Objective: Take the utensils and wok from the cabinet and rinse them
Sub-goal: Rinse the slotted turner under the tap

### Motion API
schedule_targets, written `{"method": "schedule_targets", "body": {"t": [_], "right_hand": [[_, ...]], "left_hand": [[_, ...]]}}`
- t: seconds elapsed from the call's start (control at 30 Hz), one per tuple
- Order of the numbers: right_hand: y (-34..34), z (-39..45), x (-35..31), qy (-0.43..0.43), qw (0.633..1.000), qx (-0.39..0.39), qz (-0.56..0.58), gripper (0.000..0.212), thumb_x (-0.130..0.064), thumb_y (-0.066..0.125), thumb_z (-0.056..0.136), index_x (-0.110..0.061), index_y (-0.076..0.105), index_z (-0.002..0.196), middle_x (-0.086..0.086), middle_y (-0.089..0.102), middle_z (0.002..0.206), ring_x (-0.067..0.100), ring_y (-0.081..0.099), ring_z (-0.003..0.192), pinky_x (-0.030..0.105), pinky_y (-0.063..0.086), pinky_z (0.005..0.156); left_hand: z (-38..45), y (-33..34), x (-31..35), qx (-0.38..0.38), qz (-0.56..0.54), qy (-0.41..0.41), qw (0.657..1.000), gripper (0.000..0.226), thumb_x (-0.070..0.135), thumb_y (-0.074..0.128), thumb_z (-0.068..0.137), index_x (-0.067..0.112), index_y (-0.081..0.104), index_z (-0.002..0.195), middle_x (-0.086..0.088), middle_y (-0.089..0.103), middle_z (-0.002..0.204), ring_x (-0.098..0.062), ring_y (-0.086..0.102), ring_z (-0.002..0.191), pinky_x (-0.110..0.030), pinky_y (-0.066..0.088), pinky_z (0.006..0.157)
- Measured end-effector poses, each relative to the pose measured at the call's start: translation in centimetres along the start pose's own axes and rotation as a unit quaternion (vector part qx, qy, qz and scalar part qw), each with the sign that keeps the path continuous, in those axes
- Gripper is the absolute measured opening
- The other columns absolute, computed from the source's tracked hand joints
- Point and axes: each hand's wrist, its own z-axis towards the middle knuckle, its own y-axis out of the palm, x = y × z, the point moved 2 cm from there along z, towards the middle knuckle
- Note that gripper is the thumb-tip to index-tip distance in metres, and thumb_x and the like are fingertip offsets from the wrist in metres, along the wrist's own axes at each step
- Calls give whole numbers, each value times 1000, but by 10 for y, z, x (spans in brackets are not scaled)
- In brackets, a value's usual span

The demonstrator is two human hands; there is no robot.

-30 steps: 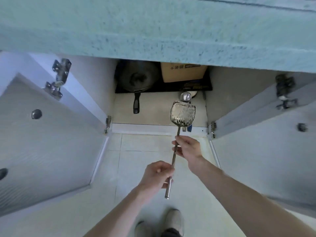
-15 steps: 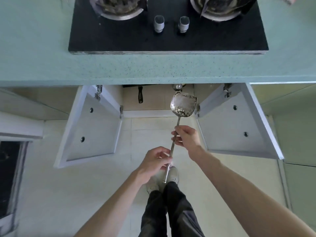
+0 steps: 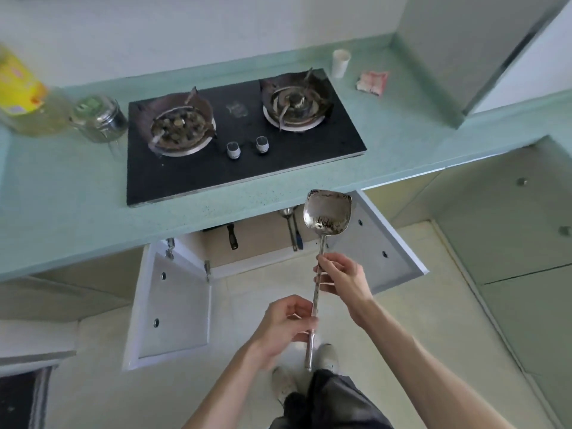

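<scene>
Holding the metal spatula with both hands, the person stands on the pale floor in front of the open cabinet. The left hand has its fingers wrapped round the low end of the long handle. The right hand pinches the handle higher up, just under the wide scoop. The spatula looks hard, stiff and not too heavy. It could be slippery when wet, so the handle is the best place to hold. Farther off, a dark pan handle and two more utensils poke out of the cabinet. Above is the green counter with a black stove, a glass jar on the left and a white cup far right.
</scene>
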Motion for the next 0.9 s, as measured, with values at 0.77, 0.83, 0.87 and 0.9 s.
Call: {"method": "schedule_targets", "body": {"t": [0.77, 0.83, 0.87, 0.9], "right_hand": [[-296, -65, -47, -87, 963, 223, 125, 11, -15, 71, 98, -4, 74, 98, 6, 75, 80, 14, 64, 66, 33, 60, 71], [-328, -70, -46, -89, 958, 236, 136, 11, -15, 71, 98, -4, 74, 99, 4, 73, 79, 11, 62, 62, 31, 59, 69], [-345, -71, -46, -89, 956, 242, 141, 11, -15, 71, 98, -4, 74, 100, 3, 72, 78, 10, 60, 60, 30, 58, 68], [-362, -73, -45, -89, 954, 247, 145, 12, -15, 71, 98, -3, 74, 101, 2, 71, 78, 9, 59, 59, 30, 58, 68]], "left_hand": [[54, 280, 67, -188, 145, 31, 971, 34, 11, 83, 80, 2, 70, 110, -15, 72, 97, -25, 71, 84, -38, 60, 78], [61, 314, 70, -207, 157, 29, 965, 30, 7, 82, 84, 0, 69, 110, -14, 72, 96, -23, 71, 84, -36, 59, 77], [63, 332, 72, -215, 164, 29, 962, 27, 5, 81, 85, 0, 69, 109, -12, 73, 95, -22, 70, 84, -35, 59, 76], [66, 349, 73, -220, 171, 28, 960, 24, 5, 80, 86, 0, 70, 108, -10, 73, 93, -20, 70, 83, -34, 59, 75]]}}
